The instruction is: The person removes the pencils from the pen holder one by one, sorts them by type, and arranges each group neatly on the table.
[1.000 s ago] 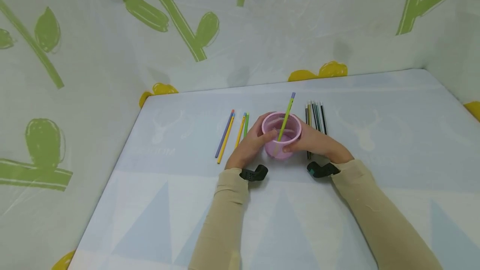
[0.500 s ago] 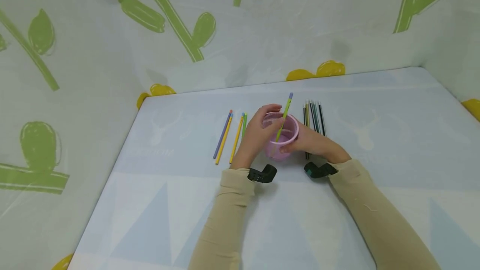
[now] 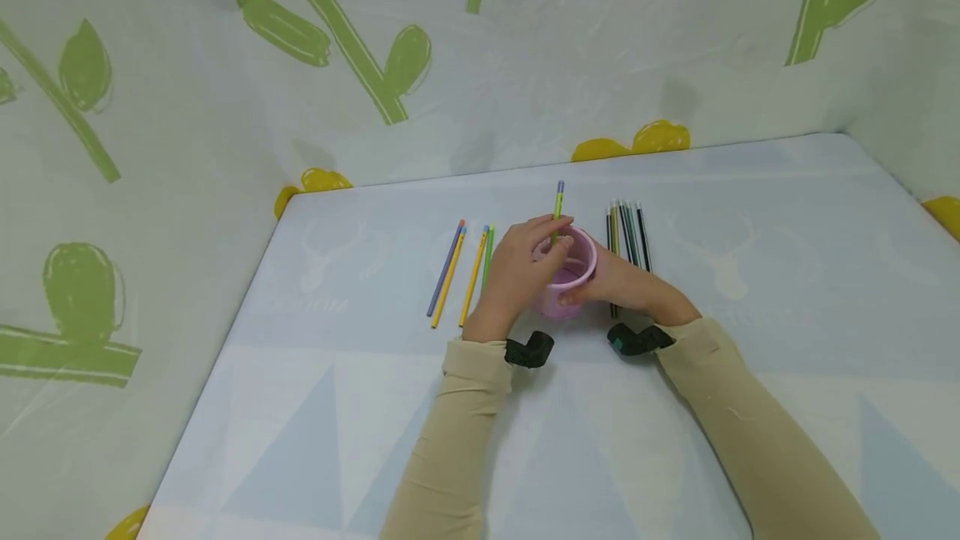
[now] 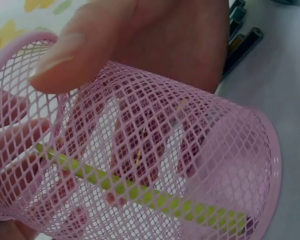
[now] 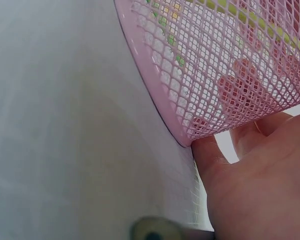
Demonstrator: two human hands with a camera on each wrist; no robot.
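Observation:
A pink mesh pencil cup (image 3: 561, 303) stands on the table in the head view. My right hand (image 3: 630, 280) grips its right side, thumb on the near wall and fingers around the back. Over the cup's left rim, my left hand (image 3: 517, 269) pinches the upper part of a yellow-green pencil (image 3: 558, 200) between thumb and fingers. Through the mesh in the left wrist view, the pencil's lower part (image 4: 140, 192) slants inside the cup, its end near the base. The right wrist view has the cup's base rim (image 5: 152, 92) close to the table.
Left of the cup lie purple (image 3: 446, 269), yellow (image 3: 448, 277) and green pencils (image 3: 489, 248). Several dark pencils (image 3: 633, 232) lie behind the right hand. A printed cloth (image 3: 337, 23) with green leaves hangs behind the table (image 3: 787, 340).
My left hand has left the cup's side, risen over its rim and taken hold of the pencil. The pencil's top has tipped leftward and stands more upright. The right hand keeps its grip.

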